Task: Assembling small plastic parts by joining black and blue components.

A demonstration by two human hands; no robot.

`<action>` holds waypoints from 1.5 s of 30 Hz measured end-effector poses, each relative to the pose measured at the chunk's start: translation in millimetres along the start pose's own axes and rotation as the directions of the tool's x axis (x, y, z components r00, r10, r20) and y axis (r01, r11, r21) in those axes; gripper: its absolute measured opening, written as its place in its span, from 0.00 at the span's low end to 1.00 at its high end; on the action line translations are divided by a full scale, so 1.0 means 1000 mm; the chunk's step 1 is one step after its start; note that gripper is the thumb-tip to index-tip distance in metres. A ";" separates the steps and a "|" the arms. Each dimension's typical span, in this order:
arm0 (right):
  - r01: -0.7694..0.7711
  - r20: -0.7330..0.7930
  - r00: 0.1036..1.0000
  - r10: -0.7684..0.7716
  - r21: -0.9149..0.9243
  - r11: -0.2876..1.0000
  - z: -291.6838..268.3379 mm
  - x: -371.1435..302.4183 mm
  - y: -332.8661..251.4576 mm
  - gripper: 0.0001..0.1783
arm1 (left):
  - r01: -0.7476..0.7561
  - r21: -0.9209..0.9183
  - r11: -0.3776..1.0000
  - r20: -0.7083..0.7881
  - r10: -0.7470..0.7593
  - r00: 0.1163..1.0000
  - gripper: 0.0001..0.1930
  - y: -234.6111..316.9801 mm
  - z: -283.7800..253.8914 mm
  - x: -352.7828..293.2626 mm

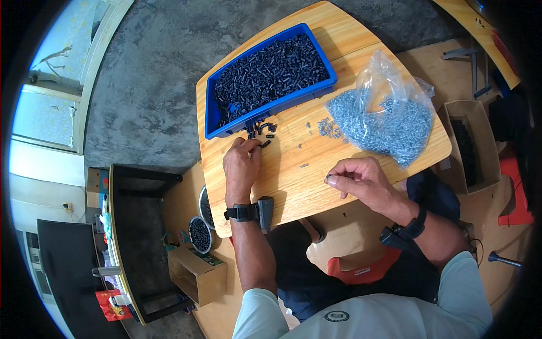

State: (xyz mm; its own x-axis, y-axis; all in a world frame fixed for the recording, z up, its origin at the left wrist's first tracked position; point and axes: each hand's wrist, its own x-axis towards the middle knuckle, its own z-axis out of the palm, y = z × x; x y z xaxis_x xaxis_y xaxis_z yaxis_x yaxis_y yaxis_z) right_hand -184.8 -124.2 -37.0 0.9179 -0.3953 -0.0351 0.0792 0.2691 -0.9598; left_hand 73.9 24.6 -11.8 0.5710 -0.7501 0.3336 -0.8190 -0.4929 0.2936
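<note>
My left hand [243,164] rests on the wooden table just below the blue bin, its fingers pinched at a small black cylindrical piece [266,144]. Several more of these black pieces [271,129] lie loose by the bin's near edge. My right hand [364,179] is held at the table's near side, thumb and forefinger pressed together on a small dark piece [328,177]; its exact shape is too small to make out. A transparent plastic bag [389,121] of small silvery metal parts spills a few onto the wood, near a single metal part [304,165].
The blue bin [271,104] heaped with black pieces occupies the far left of the wooden table [226,198]. Bowls of dark parts [200,234] and a cardboard box [197,277] are on the floor at left. Another cardboard box [485,147] stands at right.
</note>
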 end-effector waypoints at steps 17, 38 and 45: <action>-0.018 0.012 1.000 0.017 0.144 0.989 0.004 0.003 -0.002 0.12 | -0.300 -0.468 0.831 -0.053 0.313 0.948 0.10 0.099 -0.021 -0.037; 0.166 -0.034 0.985 -0.167 -0.022 0.986 0.002 0.001 0.003 0.10 | -0.178 -0.629 0.756 0.093 0.301 0.949 0.10 0.106 -0.014 -0.039; 0.278 0.007 0.960 -0.281 -0.170 0.945 -0.001 0.001 -0.005 0.10 | -0.009 -0.766 0.642 0.185 0.234 0.955 0.06 0.097 -0.010 -0.039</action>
State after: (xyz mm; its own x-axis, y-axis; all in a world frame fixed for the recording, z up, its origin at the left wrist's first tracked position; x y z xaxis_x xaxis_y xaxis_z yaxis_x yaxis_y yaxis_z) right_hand -185.0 -127.1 -32.7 0.8615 -0.4486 0.2378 0.2638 -0.0048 -0.9646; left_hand -27.5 10.4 12.5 0.3434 -0.9126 0.2218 -0.4884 0.0282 0.8722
